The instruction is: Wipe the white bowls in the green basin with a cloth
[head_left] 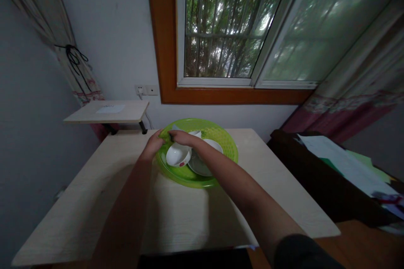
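A round green plastic basket (221, 134) stands on the pale wooden table (94, 185) near its far edge. Inside lie white dishes: a small bowl (177, 156) with a red mark on its side, and a larger white plate (202, 164) beside it. My left hand (153, 145) rests on the basket's left rim, its fingers curled over the edge. My right hand (183, 138) reaches across into the basket just above the small bowl, fingers bent and closed; what they pinch is hidden. The two hands almost meet at the rim.
A small side table (107, 112) with a white sheet stands at the back left below a tied curtain. A window is behind the basket. At the right, a dark piece of furniture (322, 176) carries papers.
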{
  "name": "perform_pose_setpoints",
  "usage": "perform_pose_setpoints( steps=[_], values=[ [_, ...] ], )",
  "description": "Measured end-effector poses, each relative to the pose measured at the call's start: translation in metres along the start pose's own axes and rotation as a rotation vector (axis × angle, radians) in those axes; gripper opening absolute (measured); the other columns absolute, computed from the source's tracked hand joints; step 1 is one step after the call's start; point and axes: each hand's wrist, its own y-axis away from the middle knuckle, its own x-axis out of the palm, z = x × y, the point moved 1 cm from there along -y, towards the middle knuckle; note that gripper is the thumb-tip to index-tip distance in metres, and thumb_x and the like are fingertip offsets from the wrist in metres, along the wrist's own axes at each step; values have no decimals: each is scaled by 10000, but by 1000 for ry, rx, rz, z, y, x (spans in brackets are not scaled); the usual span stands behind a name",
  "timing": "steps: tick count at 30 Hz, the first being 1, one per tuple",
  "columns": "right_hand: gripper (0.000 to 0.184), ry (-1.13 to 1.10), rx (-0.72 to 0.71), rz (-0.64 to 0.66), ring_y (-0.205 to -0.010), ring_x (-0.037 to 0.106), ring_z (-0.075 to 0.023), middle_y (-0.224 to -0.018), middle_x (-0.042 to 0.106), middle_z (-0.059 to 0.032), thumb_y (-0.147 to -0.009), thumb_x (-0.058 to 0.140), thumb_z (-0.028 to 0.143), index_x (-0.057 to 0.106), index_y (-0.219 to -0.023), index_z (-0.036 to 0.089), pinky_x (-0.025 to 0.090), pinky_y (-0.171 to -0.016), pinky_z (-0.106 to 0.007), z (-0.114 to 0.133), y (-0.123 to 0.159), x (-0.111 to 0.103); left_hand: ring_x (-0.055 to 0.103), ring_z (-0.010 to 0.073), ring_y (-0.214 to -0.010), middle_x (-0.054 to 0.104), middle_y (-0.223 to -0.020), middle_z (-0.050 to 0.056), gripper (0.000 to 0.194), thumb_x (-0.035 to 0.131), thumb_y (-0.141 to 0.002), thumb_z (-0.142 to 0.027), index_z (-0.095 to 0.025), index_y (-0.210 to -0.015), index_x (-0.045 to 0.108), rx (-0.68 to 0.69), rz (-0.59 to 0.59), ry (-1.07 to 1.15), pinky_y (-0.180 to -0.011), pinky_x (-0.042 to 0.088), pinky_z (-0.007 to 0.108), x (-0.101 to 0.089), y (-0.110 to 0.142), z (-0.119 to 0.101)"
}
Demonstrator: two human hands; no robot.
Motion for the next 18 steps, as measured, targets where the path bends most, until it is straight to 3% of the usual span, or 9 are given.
perform_pose_setpoints(
  steps=[4,11,14,18],
  values=[
    [672,-148,17,-3,-1253,627,-191,-1338,699,-66,-758,517,5,609,-1399,185,475,-1087,-316,4,7,11,715,257,-991,774,-1151,92,570,599,-666,-210,-174,-1225,707,32,-24,-38,-863,567,340,1,-1,0],
    [587,-563,152,129,-1016,679,-182,-1140,725,-68,-758,578,103,626,-1336,194,567,-874,-290,7,22,19,682,255,-1149,757,-1205,127,389,462,-883,-341,-180,-1092,747,89,-97,-161,-1014,512,366,-2,-6,-1],
    [631,-674,171,59,-1028,645,-180,-1152,703,-51,-668,586,62,629,-1278,214,547,-825,-255,9,22,16,668,260,-1180,756,-1198,135,383,443,-934,-402,-189,-1030,747,88,-137,-196,-1075,470,379,-3,-4,-5],
    [549,-683,143,-103,-923,606,-164,-1082,679,-38,-604,566,34,627,-1128,187,507,-784,-233,12,16,14,669,281,-1169,773,-1138,125,407,461,-951,-468,-182,-1019,742,30,-152,-143,-1068,473,402,-2,1,-6]
  ],
)
